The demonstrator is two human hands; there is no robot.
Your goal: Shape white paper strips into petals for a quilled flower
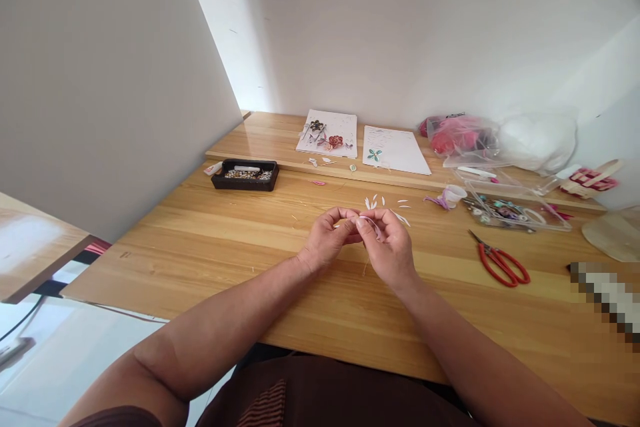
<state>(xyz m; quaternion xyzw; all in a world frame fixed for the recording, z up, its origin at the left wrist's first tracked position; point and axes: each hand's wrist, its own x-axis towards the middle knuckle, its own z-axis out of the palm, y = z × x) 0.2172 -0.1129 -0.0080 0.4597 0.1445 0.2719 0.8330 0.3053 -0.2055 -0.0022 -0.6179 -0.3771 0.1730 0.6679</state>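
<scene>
My left hand [327, 239] and my right hand [390, 247] meet above the middle of the wooden table, fingertips pinched together. A pale lilac thread [376, 229] loops out from the right fingers, and a thin loose end hangs below them. Whatever lies right between the fingertips is mostly hidden, so I cannot tell what the thread is wound on. Just beyond my hands, several small white petal-shaped pieces [371, 203] are scattered on the wood. Red-handled scissors [500, 261] lie apart from my right hand, blades pointing away.
A black tray of beads [245, 175] stands at the left. Paper sheets [400, 147] with flower ornaments lie on the raised back ledge. To the right are a lilac thread spool [453, 196], a clear box of beads [520, 212], plastic bags [535, 140] and a small basket [590, 181].
</scene>
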